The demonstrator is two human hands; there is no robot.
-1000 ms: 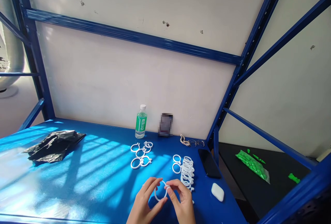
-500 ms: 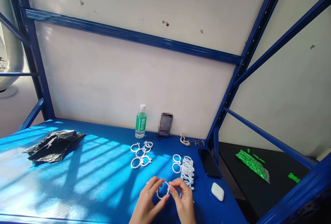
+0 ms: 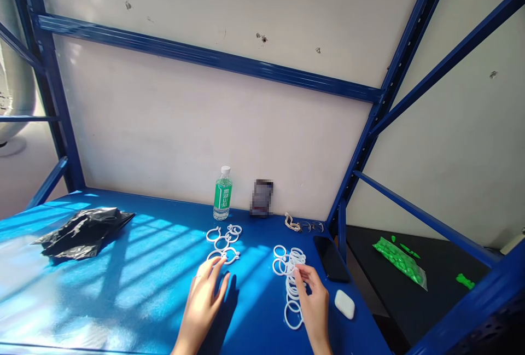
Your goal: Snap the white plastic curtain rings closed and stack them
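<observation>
My left hand [image 3: 203,292] reaches to the left group of white plastic rings [image 3: 222,243], its fingers stretched out and apart. Its fingertips cover part of the nearest ring there; whether they touch it I cannot tell. My right hand [image 3: 314,295] is at the right pile of white rings [image 3: 292,307], thumb and forefinger closed on the edge of one white ring [image 3: 288,273] that overlaps others. The rings look like open hoops with small knobs at the ends. Part of the right pile is hidden behind my right fingers.
On the blue tabletop stand a bottle with a green label [image 3: 222,197] and a blurred dark object [image 3: 261,198]. Glasses [image 3: 311,226], a black phone [image 3: 331,259], a white case [image 3: 344,304] and a black plastic bag [image 3: 88,232] lie about. Blue frame posts [image 3: 365,141] rise at the right.
My hands have parted from the ring they held together. The left has moved left and forward to the left group; the right has carried a ring to the right pile.
</observation>
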